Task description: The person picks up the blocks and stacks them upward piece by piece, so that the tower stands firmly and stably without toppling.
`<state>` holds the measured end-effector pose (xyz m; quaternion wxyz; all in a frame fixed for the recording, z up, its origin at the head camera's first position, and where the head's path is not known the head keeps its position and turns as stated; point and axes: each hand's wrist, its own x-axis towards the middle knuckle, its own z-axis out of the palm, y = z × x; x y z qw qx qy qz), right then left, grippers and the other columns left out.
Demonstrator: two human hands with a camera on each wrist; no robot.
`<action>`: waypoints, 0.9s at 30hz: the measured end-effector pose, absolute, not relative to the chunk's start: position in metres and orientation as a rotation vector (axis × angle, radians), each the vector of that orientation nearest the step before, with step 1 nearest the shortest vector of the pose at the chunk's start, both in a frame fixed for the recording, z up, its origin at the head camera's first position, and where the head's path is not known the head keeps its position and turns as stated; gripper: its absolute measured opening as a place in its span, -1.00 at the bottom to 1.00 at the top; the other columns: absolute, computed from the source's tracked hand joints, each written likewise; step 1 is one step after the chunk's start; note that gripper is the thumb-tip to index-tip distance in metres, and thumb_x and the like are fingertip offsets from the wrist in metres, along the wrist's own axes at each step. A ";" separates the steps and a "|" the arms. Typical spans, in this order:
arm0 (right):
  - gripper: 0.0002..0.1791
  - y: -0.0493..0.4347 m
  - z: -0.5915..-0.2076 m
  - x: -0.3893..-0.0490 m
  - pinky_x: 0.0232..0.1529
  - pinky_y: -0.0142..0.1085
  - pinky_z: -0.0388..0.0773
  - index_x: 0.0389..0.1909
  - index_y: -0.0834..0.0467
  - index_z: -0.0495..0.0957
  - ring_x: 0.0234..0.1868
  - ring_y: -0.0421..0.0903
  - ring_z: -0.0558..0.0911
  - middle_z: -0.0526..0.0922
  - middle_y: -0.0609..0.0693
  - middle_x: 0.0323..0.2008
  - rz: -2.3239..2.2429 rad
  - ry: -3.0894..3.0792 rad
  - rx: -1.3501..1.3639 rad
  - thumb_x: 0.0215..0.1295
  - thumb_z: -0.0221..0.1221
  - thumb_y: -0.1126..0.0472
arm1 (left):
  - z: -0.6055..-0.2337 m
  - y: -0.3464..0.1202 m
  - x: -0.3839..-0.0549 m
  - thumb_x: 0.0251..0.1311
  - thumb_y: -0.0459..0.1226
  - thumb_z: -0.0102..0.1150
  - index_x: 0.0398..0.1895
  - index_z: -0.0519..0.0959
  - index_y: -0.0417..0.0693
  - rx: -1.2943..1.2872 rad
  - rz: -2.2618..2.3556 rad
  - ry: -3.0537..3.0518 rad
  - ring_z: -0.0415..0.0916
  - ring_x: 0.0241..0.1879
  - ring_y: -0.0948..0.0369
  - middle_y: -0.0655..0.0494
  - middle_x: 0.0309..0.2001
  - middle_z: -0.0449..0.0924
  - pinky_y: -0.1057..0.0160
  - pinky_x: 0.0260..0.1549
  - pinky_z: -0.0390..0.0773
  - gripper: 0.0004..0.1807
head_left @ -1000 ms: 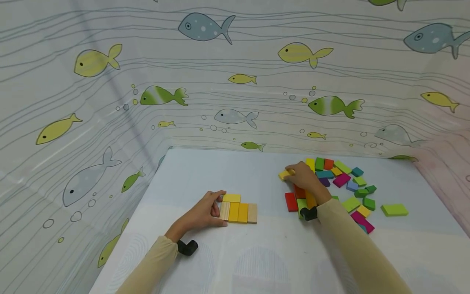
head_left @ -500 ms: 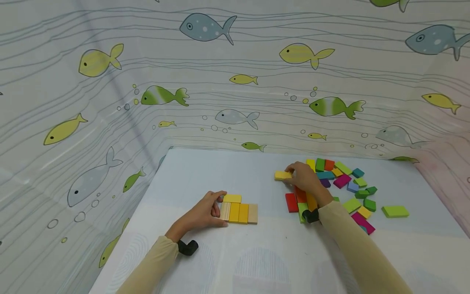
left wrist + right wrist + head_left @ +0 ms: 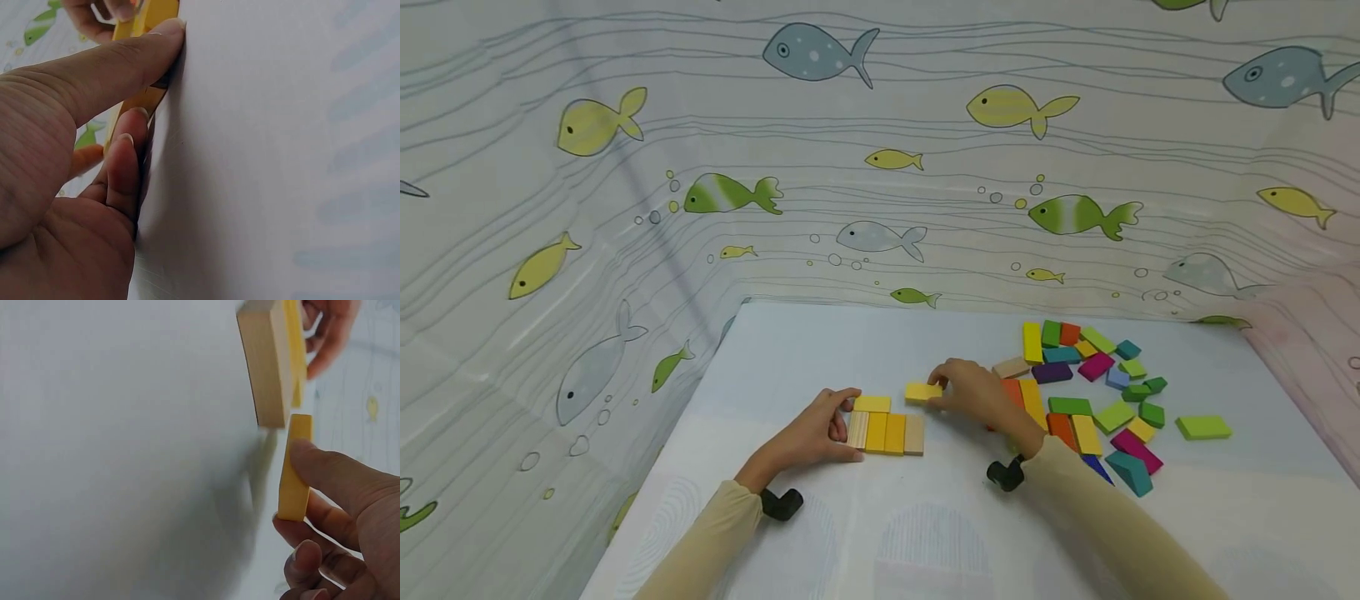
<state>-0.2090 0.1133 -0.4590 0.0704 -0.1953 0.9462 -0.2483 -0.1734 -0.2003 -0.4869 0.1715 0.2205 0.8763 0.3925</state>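
Note:
Between the thumb and fingers of my right hand [image 3: 977, 398] is a yellow block [image 3: 922, 392], pinched just above the table, as the right wrist view shows too [image 3: 295, 481]. It is a little right of a flat group of wooden blocks: a striped plain block [image 3: 857, 431], two orange-yellow blocks [image 3: 885, 432] and a plain block [image 3: 913, 434] side by side. Along the group's far side lies another yellow block [image 3: 872, 404]. My left hand [image 3: 812, 432] grips the group's left end, index finger at the far yellow block and thumb at the near edge.
Many loose coloured blocks lie to the right, among them a purple block [image 3: 1052, 372], a teal triangular block [image 3: 1130, 472] and a light green block [image 3: 1203, 427]. A fish-patterned sheet [image 3: 820, 275] rises behind the white table [image 3: 940, 533].
My right hand has carried the yellow block left and nearer, from beside the loose pile to close by the block group. My left hand has stayed put.

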 end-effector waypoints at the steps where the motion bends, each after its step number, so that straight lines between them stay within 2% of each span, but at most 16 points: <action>1: -0.64 0.109 -0.461 -0.207 -0.20 -0.24 0.56 -0.10 0.08 0.74 -0.30 -0.13 0.53 0.64 -0.10 -0.28 -0.745 2.838 -0.601 0.16 0.52 -0.01 | -0.487 -0.200 -0.174 0.00 -0.09 0.64 0.57 0.20 -0.06 0.631 1.108 2.491 0.44 -0.26 0.21 -0.01 0.13 0.33 0.34 -0.22 0.51 0.10; 5: -0.63 0.097 -0.468 -0.201 -0.22 -0.26 0.54 -0.12 0.09 0.75 -0.31 -0.16 0.52 0.64 -0.12 -0.30 -0.791 2.812 -0.619 0.15 0.52 -0.03 | -0.489 -0.200 -0.175 0.02 -0.08 0.63 0.58 0.18 -0.08 0.658 1.095 2.494 0.45 -0.26 0.22 0.00 0.13 0.33 0.33 -0.20 0.52 0.10; 11: -0.65 0.090 -0.474 -0.198 -0.15 -0.25 0.55 -0.04 0.10 0.76 -0.26 -0.16 0.52 0.64 -0.13 -0.26 -0.872 2.785 -0.607 0.23 0.47 0.00 | -0.489 -0.202 -0.175 0.02 -0.09 0.64 0.58 0.18 -0.09 0.666 1.091 2.502 0.46 -0.26 0.22 0.01 0.13 0.34 0.33 -0.20 0.53 0.10; 19: -0.71 0.088 -0.478 -0.195 -0.21 -0.33 0.53 0.06 0.16 0.74 -0.27 -0.15 0.49 0.65 -0.02 -0.13 -0.967 2.745 -0.642 0.40 0.34 0.14 | -0.487 -0.202 -0.175 0.03 -0.12 0.63 0.58 0.18 -0.09 0.659 1.102 2.503 0.46 -0.26 0.22 0.02 0.13 0.34 0.34 -0.19 0.53 0.09; 27: -0.76 0.121 -0.477 -0.181 -0.29 -0.37 0.54 0.03 0.13 0.72 -0.36 -0.20 0.50 0.66 -0.03 -0.14 -1.000 2.805 -0.614 0.41 0.32 0.18 | -0.484 -0.202 -0.172 0.02 -0.09 0.63 0.59 0.15 -0.09 0.652 1.095 2.507 0.45 -0.25 0.21 0.01 0.14 0.34 0.33 -0.18 0.52 0.12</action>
